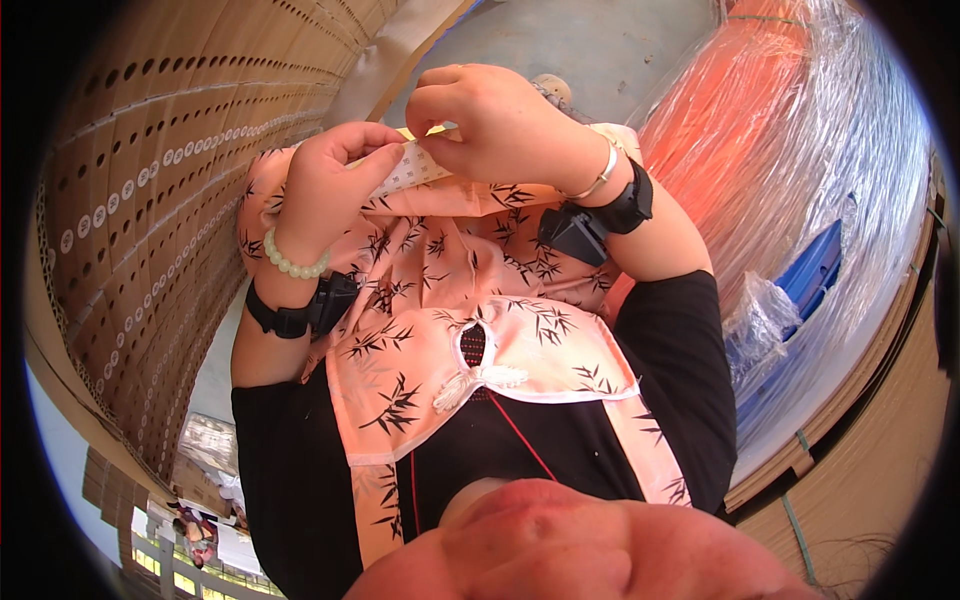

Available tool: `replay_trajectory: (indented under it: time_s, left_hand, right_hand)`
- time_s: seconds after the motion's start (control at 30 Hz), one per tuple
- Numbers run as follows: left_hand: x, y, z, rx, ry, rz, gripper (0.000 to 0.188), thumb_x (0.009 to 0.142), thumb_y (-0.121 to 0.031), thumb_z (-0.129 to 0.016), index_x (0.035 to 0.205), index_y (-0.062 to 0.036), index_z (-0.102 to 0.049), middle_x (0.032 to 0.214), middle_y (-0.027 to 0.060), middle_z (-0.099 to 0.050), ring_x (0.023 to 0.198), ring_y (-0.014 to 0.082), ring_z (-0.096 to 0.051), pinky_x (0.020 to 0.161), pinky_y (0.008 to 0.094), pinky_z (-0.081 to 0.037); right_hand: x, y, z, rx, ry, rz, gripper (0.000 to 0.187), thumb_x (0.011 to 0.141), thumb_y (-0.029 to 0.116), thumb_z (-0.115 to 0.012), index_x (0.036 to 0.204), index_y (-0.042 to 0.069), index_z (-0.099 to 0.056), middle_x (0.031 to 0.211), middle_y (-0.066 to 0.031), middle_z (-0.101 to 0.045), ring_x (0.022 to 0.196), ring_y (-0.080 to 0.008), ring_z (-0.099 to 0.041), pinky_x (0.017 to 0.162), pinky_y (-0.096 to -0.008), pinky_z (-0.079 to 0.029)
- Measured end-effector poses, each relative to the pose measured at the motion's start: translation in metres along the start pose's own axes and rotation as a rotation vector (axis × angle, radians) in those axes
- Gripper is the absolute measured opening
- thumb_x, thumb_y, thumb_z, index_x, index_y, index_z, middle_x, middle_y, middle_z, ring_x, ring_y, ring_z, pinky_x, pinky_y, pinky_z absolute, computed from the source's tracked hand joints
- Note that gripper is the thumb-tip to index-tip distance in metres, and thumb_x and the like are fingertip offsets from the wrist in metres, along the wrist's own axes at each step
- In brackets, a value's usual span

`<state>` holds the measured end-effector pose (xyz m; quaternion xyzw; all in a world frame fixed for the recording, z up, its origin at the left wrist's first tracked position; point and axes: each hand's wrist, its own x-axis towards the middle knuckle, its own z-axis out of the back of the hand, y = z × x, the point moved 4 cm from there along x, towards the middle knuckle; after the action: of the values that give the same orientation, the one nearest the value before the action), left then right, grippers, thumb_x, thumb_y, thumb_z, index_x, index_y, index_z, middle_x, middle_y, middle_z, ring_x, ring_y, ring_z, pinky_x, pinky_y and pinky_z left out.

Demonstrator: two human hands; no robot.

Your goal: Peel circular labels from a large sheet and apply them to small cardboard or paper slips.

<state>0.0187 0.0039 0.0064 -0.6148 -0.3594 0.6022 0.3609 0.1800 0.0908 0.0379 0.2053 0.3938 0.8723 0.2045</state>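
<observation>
Between my hands is a white sheet [412, 170] printed with small dark marks in rows, with a yellowish edge at its top; it looks like a sheet of labels. My left hand [335, 185] pinches its left end between thumb and fingers. With curled fingers, my right hand [490, 125] grips the sheet's upper edge, close to the left fingertips. Whether a single label is between the right fingers is hidden. Beneath both hands spreads my peach apron [430, 260] with dark bamboo-leaf prints. Each wrist carries a black strapped device.
A tall stack of brown cardboard pieces [130, 170] with rows of round holes rises on the left. Film-wrapped orange goods [720, 110] and blue goods [815, 275] stand on the right, beside flat brown cardboard [850, 500]. Grey floor [560, 45] lies ahead. Another person [197, 535] is far at lower left.
</observation>
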Motion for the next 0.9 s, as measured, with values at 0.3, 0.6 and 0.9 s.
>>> replay_trajectory:
  time_s: [0.3, 0.6, 0.9]
  left_hand:
    - [-0.017, 0.014, -0.014, -0.102, 0.012, 0.054, 0.015, 0.093, -0.003, -0.062, 0.105, 0.0058, -0.067, 0.094, 0.0048, -0.071, 0.081, 0.0063, -0.063, 0.071, 0.0213, -0.052]
    - [-0.015, 0.015, -0.015, -0.159, 0.023, 0.05, 0.016, 0.095, -0.005, -0.06, 0.105, 0.0054, -0.067, 0.095, 0.0046, -0.071, 0.08, 0.0062, -0.063, 0.07, 0.0215, -0.052]
    - [-0.009, 0.014, -0.016, -0.242, 0.073, 0.034, 0.017, 0.095, -0.005, -0.06, 0.109, 0.0034, -0.063, 0.087, 0.0028, -0.069, 0.075, 0.0033, -0.06, 0.065, 0.0196, -0.049]
  right_hand:
    - [-0.011, 0.007, -0.003, 0.051, 0.132, -0.034, 0.008, 0.076, 0.005, -0.065, 0.084, 0.004, -0.063, 0.081, -0.0109, -0.059, 0.072, -0.0335, -0.06, 0.062, -0.0417, -0.048]
    - [-0.008, 0.012, 0.0, 0.01, 0.109, -0.011, 0.008, 0.078, 0.005, -0.066, 0.085, 0.004, -0.062, 0.081, -0.0108, -0.059, 0.073, -0.0333, -0.059, 0.063, -0.0415, -0.048]
    - [-0.005, 0.011, -0.002, 0.068, 0.024, -0.014, 0.011, 0.071, 0.005, -0.064, 0.082, 0.003, -0.066, 0.083, -0.0105, -0.061, 0.074, -0.0329, -0.06, 0.066, -0.0412, -0.05]
